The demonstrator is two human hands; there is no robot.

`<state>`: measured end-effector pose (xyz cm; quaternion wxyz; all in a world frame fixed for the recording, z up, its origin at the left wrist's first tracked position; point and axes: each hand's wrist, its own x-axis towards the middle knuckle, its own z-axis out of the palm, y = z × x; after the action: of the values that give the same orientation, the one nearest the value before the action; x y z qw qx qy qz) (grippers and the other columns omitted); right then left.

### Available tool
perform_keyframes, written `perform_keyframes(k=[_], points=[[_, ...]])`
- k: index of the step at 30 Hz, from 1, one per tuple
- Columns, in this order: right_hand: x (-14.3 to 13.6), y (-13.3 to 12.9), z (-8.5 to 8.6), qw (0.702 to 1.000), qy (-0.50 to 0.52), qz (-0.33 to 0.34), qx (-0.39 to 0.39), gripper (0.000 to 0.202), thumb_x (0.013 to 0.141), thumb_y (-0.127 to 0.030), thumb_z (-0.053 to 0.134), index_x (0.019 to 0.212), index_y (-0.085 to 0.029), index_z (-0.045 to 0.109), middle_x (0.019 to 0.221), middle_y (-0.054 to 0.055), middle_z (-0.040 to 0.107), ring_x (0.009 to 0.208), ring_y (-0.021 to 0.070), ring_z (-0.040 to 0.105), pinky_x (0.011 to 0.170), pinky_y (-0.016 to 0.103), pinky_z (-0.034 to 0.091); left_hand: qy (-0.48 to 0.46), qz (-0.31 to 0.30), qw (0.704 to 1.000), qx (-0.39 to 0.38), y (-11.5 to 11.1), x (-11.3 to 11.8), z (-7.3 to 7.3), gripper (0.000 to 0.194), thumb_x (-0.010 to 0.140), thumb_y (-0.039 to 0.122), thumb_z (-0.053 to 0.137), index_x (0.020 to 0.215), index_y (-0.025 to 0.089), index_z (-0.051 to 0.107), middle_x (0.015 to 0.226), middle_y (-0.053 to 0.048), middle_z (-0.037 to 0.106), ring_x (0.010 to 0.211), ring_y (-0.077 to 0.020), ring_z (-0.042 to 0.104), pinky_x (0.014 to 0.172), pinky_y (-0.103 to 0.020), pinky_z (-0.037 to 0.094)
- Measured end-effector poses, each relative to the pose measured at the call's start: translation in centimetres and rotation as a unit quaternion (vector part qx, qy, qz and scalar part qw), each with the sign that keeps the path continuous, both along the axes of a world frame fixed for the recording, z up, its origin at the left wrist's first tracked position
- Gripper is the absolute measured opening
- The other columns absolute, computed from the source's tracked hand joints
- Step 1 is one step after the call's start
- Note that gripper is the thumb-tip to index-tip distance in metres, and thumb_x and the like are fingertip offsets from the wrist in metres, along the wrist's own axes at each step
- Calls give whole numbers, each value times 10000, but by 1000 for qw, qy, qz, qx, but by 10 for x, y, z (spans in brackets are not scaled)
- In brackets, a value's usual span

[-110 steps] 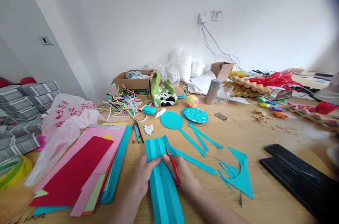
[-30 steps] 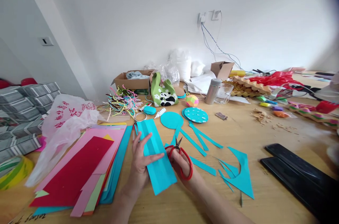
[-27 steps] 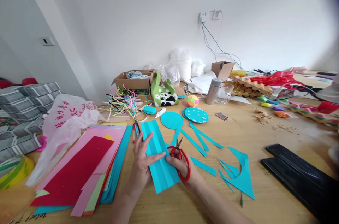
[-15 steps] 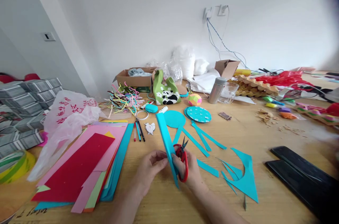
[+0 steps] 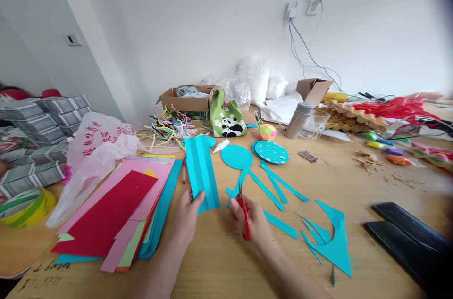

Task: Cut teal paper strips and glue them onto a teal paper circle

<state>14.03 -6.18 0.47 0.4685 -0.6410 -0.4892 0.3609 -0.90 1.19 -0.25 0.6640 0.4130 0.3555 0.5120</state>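
Observation:
My left hand (image 5: 189,214) pinches the lower left edge of a blue paper sheet (image 5: 202,174) with lengthwise creases, held up above the table. In my right hand (image 5: 253,219) are red-handled scissors (image 5: 245,219), their blades pointing away from me. Beyond them lies a round blue paper piece (image 5: 236,156), beside a speckled blue disc (image 5: 272,152). Cut blue strips (image 5: 267,190) spread to the right of the scissors, and a curved blue offcut (image 5: 338,237) lies farther right.
Coloured paper sheets (image 5: 113,209) are stacked at left, near yellow-green tape (image 5: 26,207). A green panda bag (image 5: 226,117), metal bottle (image 5: 299,120) and glass mug (image 5: 316,123) stand at the back. Two black phones (image 5: 399,247) lie at right.
The blue sheet, seen narrow before, is now opened out and faces me, moved left with my left hand. My right hand with the scissors has parted from it. The view has shifted slightly.

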Motion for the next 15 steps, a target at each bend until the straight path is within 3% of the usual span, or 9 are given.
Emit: perform_keyframes(k=[5, 10, 15], points=[[-5, -4, 0, 986, -12, 137, -99, 596, 836, -691, 425, 542, -177, 496, 480, 24, 554, 426, 114, 464, 444, 233, 323, -49, -24, 999, 5, 7, -6, 5, 590, 754, 298, 730, 1304, 246, 524, 1251, -83, 640, 1160, -263, 588, 956, -369, 468], [-1, -6, 6, 986, -26, 125, -108, 588, 806, -700, 475, 531, -181, 494, 475, 23, 569, 424, 116, 484, 434, 227, 332, -25, -40, 999, -27, 4, -3, -1, 523, 727, 359, 746, 1199, 173, 616, 1234, -115, 646, 1141, -296, 596, 921, -383, 491], [2, -6, 7, 977, -37, 149, -146, 611, 833, -699, 423, 520, -182, 512, 464, 24, 567, 409, 116, 485, 440, 240, 348, -33, -28, 999, 0, 6, -3, 0, 573, 709, 302, 758, 1252, 239, 586, 1249, -78, 642, 1152, -279, 589, 974, -392, 450]])
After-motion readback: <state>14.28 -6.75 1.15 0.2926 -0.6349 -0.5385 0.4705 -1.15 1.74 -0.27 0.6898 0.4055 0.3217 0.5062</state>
